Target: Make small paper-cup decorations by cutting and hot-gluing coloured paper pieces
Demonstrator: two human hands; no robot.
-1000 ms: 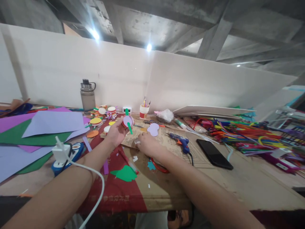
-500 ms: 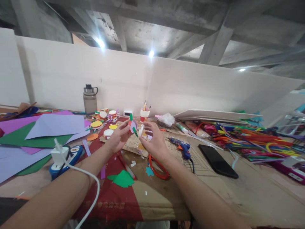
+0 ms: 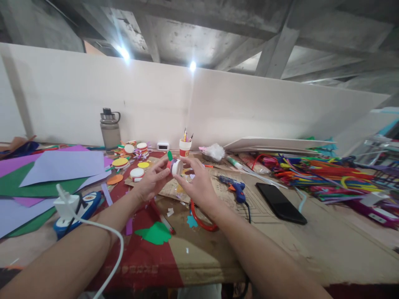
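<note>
Above the middle of the table, my left hand [image 3: 152, 179] is closed on a small round paper craft with a red and purple body and a green paper tab [image 3: 170, 155] sticking up. My right hand [image 3: 199, 182] curls around a white disc [image 3: 177, 167], its thumb below and fingers above, and the disc sits against the craft's right face. Below my hands lie red-handled scissors [image 3: 204, 224], partly hidden by my right wrist, and a green paper scrap [image 3: 156, 234]. Left of my hands are a white-topped round piece [image 3: 137, 173] and a yellow-topped one [image 3: 120, 162].
A blue glue gun [image 3: 238, 191] and black phone [image 3: 280, 203] lie to the right, before piled pipe cleaners [image 3: 318, 170]. Coloured paper sheets [image 3: 62, 166] and a power strip [image 3: 90, 203] with a white cable are left. A bottle [image 3: 110, 131] and pen cup [image 3: 185, 146] stand behind.
The white disc in my right hand, held apart before, now meets the craft in my left hand. The lower green tab is no longer visible. The camera view has shifted slightly right.
</note>
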